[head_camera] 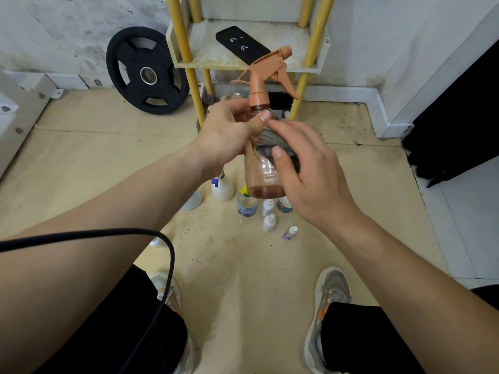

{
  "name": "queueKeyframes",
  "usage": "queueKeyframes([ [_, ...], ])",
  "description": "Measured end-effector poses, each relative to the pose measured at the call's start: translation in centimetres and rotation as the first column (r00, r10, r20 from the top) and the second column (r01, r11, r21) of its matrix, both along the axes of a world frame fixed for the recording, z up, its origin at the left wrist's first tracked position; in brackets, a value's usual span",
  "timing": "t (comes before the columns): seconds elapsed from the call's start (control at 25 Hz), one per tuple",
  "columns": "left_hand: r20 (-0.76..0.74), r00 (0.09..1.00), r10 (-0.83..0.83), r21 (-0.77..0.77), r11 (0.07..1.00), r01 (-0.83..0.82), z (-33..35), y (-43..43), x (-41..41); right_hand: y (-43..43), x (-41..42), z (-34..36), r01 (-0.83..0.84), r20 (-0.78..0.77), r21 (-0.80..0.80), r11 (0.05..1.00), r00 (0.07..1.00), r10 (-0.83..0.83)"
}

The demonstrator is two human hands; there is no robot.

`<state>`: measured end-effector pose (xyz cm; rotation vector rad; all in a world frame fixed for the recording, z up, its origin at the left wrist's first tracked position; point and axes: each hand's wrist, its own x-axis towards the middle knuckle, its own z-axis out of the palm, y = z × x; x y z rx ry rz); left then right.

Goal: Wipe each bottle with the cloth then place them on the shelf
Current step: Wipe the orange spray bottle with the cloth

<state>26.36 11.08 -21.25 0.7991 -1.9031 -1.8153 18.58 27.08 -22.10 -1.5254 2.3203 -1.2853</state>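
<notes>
Nearest the camera: two shoes (328, 295) on the tan floor (243, 279), and a black cable (168, 265) looping across the left forearm. Further out, the bottles not yet handled stand in a loose cluster on the floor: a white spray bottle (222, 186), a clear water bottle (246, 205), and several small dropper bottles (269, 222). Above that cluster, held in the air, is the amber spray bottle (266, 182). Its long axis is close to upright, base down with a little dark liquid in it, orange trigger head on top and nozzle aimed away from the person. The left grip (229, 133) is closed round the neck and shoulder, thumb laid across the front, and appears to bear the weight. The right grip (305, 168) wraps the grey cloth (278, 143) against the upper body of the bottle, thumb pressing on the cloth; how the far fingers lie cannot be seen. Step in hand, by judgement: wiping, lower body still to do. Beyond and straight ahead stands the yellow-posted shelf (302, 67); its board carries a black remote-like object (241, 44), with bare board to the right of it. The bottle's head already overlaps the board's front edge in view, so placing looks like a forward carry by the left grip, bottle kept upright. A weight plate (147, 71) leans on the wall to the left.
</notes>
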Motion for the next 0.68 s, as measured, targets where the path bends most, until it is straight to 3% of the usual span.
queueKeyframes([
  [0.16, 0.003, 0.999, 0.034, 0.016, 0.999, -0.034, 0.0, 0.4, -0.2, 0.1, 0.4, -1.4, 0.031, -0.127, -0.02, 0.999, 0.991, -0.033],
  [0.36, 0.06, 0.989, 0.136, 0.025, 0.99, -0.138, 0.2, -0.7, 0.1, 0.6, 1.3, -3.4, -0.019, -0.259, 0.089, 0.996, 0.965, 0.042],
  [0.56, 0.074, 0.996, 0.042, 0.062, 0.997, -0.046, -0.3, 1.1, -0.3, -0.2, -0.7, -1.4, 0.052, -0.056, 0.003, 0.999, 0.997, -0.051],
  [0.68, 0.051, 0.993, 0.102, 0.026, 0.994, -0.104, -0.1, 0.7, -0.3, -0.1, -1.2, -1.2, 0.08, 0.032, 0.056, 0.995, 0.996, -0.082],
])
